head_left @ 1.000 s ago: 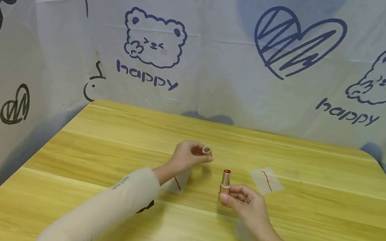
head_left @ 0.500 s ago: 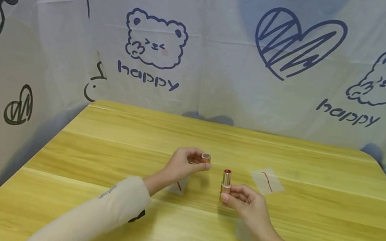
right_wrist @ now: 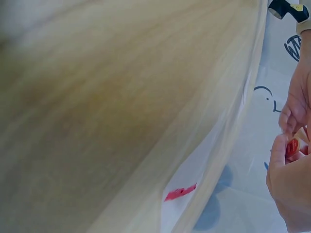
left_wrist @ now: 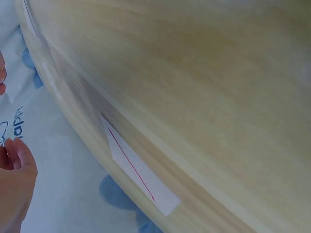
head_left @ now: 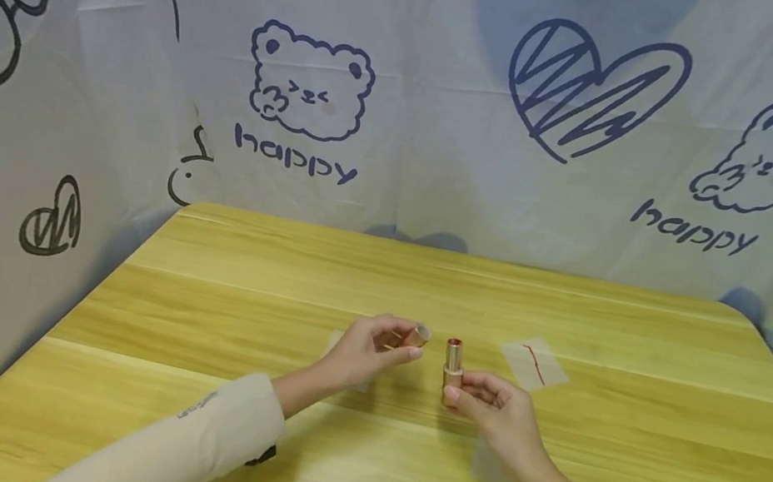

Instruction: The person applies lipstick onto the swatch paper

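Near the middle of the head view, my right hand [head_left: 506, 420] grips the gold base of a lipstick [head_left: 453, 365] upright between thumb and fingers. Its red tip shows at the top of the metal tube. Just left of it, my left hand [head_left: 361, 351] pinches the lipstick cap [head_left: 418, 336], whose mouth faces up and tilts toward the lipstick. A small gap separates cap and tube. In the right wrist view, the round red underside of the lipstick [right_wrist: 292, 147] shows between the right hand's fingers. The left wrist view catches my left hand [left_wrist: 17, 187] at its edge, the cap hidden.
On the wooden table [head_left: 627, 448], a slip of paper [head_left: 548, 368] with a red stroke lies beyond the right hand. Another paper [head_left: 338, 341] is partly covered by my left hand, and a third [head_left: 491, 467] sits under the right wrist. A printed cloth [head_left: 433, 139] hangs behind.
My left hand has come nearer to me and slightly right, tilting the cap toward the lipstick. It now hides the red stroke on the left paper. The right hand stays nearly still.
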{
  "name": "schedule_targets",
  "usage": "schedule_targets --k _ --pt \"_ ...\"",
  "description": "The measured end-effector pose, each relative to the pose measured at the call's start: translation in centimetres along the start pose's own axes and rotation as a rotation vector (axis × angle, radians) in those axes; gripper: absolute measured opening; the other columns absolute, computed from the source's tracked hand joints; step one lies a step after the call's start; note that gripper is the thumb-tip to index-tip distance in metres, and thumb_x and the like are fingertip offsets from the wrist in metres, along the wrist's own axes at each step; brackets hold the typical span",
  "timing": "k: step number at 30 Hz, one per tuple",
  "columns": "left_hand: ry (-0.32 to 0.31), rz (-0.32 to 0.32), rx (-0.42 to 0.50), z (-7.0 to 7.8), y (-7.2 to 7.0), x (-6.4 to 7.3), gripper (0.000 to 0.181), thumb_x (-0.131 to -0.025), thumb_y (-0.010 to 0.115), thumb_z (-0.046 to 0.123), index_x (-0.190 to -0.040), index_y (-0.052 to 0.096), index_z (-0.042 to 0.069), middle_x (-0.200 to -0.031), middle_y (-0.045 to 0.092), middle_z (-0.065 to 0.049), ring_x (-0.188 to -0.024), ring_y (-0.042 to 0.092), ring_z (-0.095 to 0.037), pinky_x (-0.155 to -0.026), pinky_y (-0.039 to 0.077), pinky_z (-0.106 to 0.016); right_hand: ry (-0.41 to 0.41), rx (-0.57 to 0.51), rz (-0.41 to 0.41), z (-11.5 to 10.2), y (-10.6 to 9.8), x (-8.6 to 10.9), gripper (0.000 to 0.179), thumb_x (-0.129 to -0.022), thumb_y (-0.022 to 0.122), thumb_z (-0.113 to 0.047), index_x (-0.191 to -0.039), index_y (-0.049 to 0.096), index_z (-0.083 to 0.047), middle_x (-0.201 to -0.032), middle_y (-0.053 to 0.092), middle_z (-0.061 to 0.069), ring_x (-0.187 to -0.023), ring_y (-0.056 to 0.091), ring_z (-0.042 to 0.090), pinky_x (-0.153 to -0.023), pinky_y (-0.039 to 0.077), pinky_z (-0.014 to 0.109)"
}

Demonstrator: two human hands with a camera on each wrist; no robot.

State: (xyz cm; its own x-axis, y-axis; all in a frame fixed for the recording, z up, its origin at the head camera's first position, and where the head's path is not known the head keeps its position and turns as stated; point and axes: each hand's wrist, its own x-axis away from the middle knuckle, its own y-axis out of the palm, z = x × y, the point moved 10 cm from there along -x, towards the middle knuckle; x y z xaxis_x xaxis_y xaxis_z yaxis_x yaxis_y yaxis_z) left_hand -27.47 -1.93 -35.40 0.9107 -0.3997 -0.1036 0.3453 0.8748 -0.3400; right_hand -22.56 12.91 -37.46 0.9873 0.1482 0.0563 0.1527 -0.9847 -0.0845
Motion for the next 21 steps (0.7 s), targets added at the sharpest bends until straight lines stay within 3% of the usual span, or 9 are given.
schedule_targets --k 6,14,21 --pt "0.01 -0.006 -0.018 0.1 0.0 0.3 0.034 -0.084 0.068 0.011 -0.114 0.063 -0.001 -0.107 0.065 -0.016 -0.093 0.064 -0.021 -0.078 0.054 -0.023 -0.003 0.043 -0.014 0.4 0.0 0.1 0.036 -0.086 0.064 -0.006 -0.112 0.055 0.016 -0.097 0.067 0.015 -0.079 0.065 0.005 -0.078 0.056 0.027" --pt "0.012 -0.034 -0.027 -0.5 0.3 0.5 0.026 -0.079 0.073 0.009 -0.1 0.064 -0.003 -0.093 0.067 -0.018 -0.075 0.062 -0.008 -0.068 0.053 -0.017 -0.039 0.056 -0.109 1.2 0.7 0.3 0.04 -0.088 0.063 -0.01 -0.115 0.052 0.018 -0.101 0.065 0.021 -0.083 0.065 0.006 -0.078 0.056 0.026" --pt "0.039 -0.039 -0.086 0.1 0.0 0.6 0.025 -0.081 0.071 0.013 -0.103 0.067 0.001 -0.097 0.069 -0.014 -0.075 0.061 -0.008 -0.067 0.052 -0.017 -0.035 0.064 -0.107 1.4 0.7 0.2 0.039 -0.087 0.063 -0.01 -0.114 0.054 0.017 -0.102 0.065 0.022 -0.083 0.065 0.007 -0.078 0.056 0.025"
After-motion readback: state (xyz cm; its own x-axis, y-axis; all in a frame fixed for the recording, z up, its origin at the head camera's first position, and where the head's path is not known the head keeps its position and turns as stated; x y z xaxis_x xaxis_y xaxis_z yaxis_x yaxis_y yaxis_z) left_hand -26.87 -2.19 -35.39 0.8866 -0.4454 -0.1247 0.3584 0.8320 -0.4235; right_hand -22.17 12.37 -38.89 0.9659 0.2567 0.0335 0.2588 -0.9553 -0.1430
